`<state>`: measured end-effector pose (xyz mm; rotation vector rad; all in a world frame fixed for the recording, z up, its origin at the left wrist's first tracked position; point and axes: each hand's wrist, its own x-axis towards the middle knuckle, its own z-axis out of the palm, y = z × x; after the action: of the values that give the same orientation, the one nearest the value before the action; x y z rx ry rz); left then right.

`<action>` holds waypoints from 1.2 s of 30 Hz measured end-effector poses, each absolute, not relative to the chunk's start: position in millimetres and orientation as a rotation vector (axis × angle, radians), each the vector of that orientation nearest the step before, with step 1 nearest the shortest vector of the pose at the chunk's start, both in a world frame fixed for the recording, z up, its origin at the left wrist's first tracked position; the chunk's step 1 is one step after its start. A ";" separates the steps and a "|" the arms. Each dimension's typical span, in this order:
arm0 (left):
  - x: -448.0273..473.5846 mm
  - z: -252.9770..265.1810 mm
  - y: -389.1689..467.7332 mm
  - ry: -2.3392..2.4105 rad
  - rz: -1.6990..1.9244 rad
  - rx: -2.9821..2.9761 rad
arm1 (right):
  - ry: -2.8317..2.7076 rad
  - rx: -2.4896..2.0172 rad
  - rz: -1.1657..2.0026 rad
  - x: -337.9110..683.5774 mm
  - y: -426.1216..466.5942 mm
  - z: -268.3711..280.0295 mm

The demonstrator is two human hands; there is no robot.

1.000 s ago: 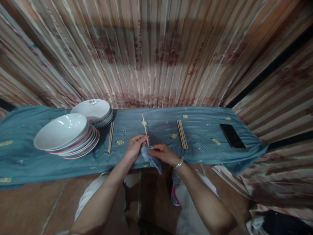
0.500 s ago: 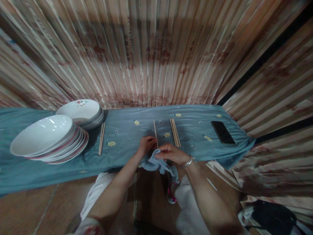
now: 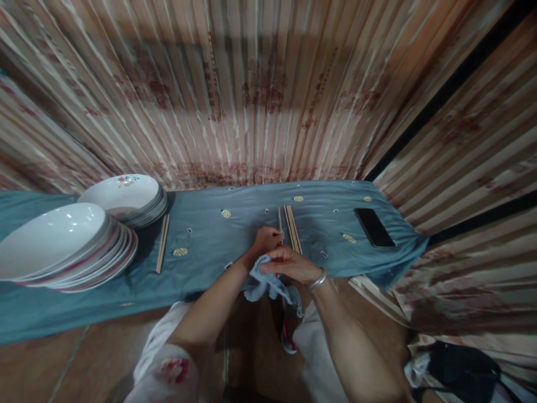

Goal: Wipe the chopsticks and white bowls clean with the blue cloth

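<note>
My left hand (image 3: 268, 239) is closed on a thin wooden chopstick (image 3: 279, 217), which stands out beyond the fingers toward the curtain. Just right of it, several chopsticks (image 3: 292, 228) lie side by side on the blue cloth. A light blue rag (image 3: 262, 282) hangs from my right hand (image 3: 296, 264), pinched between thumb and fingers close to the left hand. The chopstick's near end is hidden by my hands. Farther left, a pair of chopsticks (image 3: 163, 243) lies beside the dishes.
A stack of large white bowls (image 3: 54, 240) stands at the left, with a stack of flowered plates (image 3: 121, 196) behind it. A black phone (image 3: 375, 227) lies at the right on the patterned tablecloth (image 3: 201, 218). Pleated curtains (image 3: 260, 101) hang behind the table.
My left hand has moved right with the chopstick, bringing it beside the row of chopsticks. My right hand keeps the rag, now slightly apart from the chopstick. The view has shifted a little right.
</note>
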<state>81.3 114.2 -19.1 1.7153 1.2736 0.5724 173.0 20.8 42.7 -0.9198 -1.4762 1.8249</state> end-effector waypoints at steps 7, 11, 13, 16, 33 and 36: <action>101.2 -32.1 125.3 1.251 0.558 1.717 | -1.519 -0.927 1.803 180.2 19.7 41.1; 105.5 -38.7 128.7 1.222 0.570 1.705 | -1.521 -0.927 1.817 180.8 20.0 41.1; 104.3 -38.9 127.5 1.211 0.581 1.697 | -1.516 -0.933 1.827 180.1 20.5 40.1; 94.9 -35.4 120.6 1.205 0.606 1.685 | -1.504 -0.940 1.855 178.5 21.1 38.2; -120.9 5.2 86.1 1.815 0.714 1.946 | -1.467 -0.998 1.845 155.6 29.1 33.0; -153.0 6.0 76.0 2.080 0.428 2.145 | -1.475 -0.991 1.844 152.9 29.7 32.8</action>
<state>-153.0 76.0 6.0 2.1455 2.0805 0.4283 152.9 29.7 32.8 -0.9910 -1.4749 1.8441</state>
